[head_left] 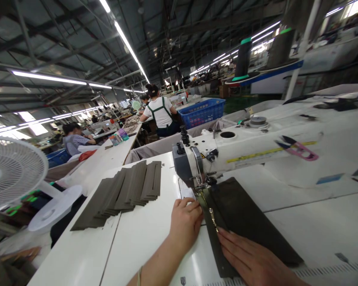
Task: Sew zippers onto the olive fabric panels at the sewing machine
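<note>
A dark olive fabric panel (pixel 244 214) lies under the needle and presser foot (pixel 201 184) of a white sewing machine (pixel 256 143). A zipper with a gold pull (pixel 212 217) runs along a narrower strip on the panel's left side. My left hand (pixel 186 220) has its fingers curled at the strip's left edge, just in front of the presser foot; the fingertips are partly hidden. My right hand (pixel 250 256) lies flat on the panel, fingers stretched out and together, tips beside the zipper pull.
Overlapping olive fabric pieces (pixel 125 190) lie left on the white table (pixel 137 234). Pink-handled thread snips (pixel 298 149) rest on the machine arm. A white fan (pixel 12 174) stands at left, thread cones (pixel 243 59) at upper right. Beyond are a blue crate (pixel 203 113) and seated people.
</note>
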Tool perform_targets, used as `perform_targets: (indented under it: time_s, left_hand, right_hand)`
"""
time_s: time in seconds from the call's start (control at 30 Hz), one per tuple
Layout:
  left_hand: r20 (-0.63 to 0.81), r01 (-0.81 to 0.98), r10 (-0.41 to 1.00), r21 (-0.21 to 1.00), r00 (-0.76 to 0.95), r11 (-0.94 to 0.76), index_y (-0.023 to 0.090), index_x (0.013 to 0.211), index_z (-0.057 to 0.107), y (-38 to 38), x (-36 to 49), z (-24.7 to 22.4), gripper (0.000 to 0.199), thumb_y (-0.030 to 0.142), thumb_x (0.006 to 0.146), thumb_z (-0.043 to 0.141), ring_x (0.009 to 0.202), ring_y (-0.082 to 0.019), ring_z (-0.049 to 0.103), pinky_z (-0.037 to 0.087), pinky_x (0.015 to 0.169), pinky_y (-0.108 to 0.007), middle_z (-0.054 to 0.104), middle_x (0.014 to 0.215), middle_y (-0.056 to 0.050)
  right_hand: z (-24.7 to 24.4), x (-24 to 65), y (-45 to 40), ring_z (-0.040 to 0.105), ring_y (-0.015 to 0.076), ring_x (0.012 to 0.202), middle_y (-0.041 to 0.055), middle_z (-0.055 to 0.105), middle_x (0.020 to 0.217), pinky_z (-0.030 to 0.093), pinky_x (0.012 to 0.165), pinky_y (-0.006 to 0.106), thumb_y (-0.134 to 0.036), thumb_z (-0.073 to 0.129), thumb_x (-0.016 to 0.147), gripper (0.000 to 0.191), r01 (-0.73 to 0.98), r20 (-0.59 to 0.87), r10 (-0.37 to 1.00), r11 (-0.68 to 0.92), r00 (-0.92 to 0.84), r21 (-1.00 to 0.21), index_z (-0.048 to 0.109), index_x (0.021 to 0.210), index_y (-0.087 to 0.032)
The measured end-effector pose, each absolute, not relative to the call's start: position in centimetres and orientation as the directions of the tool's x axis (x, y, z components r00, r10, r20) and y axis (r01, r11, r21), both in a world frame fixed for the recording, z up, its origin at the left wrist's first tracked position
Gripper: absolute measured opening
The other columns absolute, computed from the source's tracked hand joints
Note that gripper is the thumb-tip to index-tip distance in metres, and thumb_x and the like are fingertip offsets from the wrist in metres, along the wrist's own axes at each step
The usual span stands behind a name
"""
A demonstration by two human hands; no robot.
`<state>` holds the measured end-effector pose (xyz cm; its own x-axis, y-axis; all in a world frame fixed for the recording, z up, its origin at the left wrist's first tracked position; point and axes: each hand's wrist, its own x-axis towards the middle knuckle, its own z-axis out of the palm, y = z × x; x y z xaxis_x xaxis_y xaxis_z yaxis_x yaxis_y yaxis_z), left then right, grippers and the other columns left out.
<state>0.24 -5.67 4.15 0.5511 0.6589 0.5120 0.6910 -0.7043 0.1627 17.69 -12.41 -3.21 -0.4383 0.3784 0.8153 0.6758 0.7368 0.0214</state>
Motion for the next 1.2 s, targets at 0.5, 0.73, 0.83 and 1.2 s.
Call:
perform_targets:
  time_s: [0.5,0.73,0.83,1.2]
  left_hand:
    - [0.431,0.704,0.649,0.043,0.627,-0.709,0.018,0.077,0.059,-5.6,0.4,4.9,0.012,0.011,0.083,0.051,0.081,-0.021,0.053,0.04,0.07,-0.038,0.065,0.084,-0.005]
    - [0.508,0.691,0.634,0.102,0.583,-0.716,0.017,0.074,0.058,-5.7,0.3,4.4,0.015,0.008,0.082,0.05,0.077,-0.02,0.054,0.042,0.07,-0.037,0.064,0.08,-0.005]
    - [0.574,0.731,0.651,0.127,0.496,-0.67,0.016,0.077,0.057,-5.8,0.3,4.2,0.011,0.011,0.082,0.049,0.076,-0.021,0.055,0.047,0.068,-0.038,0.063,0.08,-0.006]
    - [0.59,0.589,0.514,0.079,0.623,-0.804,0.016,0.095,0.063,-5.1,0.1,3.1,0.017,0.014,0.09,0.047,0.092,-0.018,0.064,0.055,0.082,-0.033,0.068,0.094,-0.008]
  right_hand:
    - [0.7,17.9,-12.8,0.06,0.0163,0.1,0.0076,0.068,0.103,0.047,0.09,0.025,-0.008,0.028,0.088,0.043,0.701,0.752,0.489,0.711,-0.442,-0.05,0.07,0.092,-0.014]
    - [-0.2,17.7,-12.8,0.059,0.0188,0.102,0.0098,0.067,0.105,0.049,0.087,0.028,-0.008,0.029,0.086,0.042,0.712,0.743,0.489,0.702,-0.458,-0.024,0.07,0.094,-0.012]
    - [-1.1,17.6,-12.7,0.06,0.02,0.101,0.0105,0.067,0.104,0.05,0.085,0.03,-0.007,0.026,0.087,0.045,0.718,0.795,0.427,0.696,-0.432,0.016,0.07,0.09,-0.011]
    - [2.0,19.2,-12.8,0.062,0.0165,0.097,0.0076,0.068,0.103,0.05,0.086,0.024,-0.008,0.031,0.086,0.039,0.624,0.664,0.392,0.767,-0.637,0.146,0.068,0.096,-0.012]
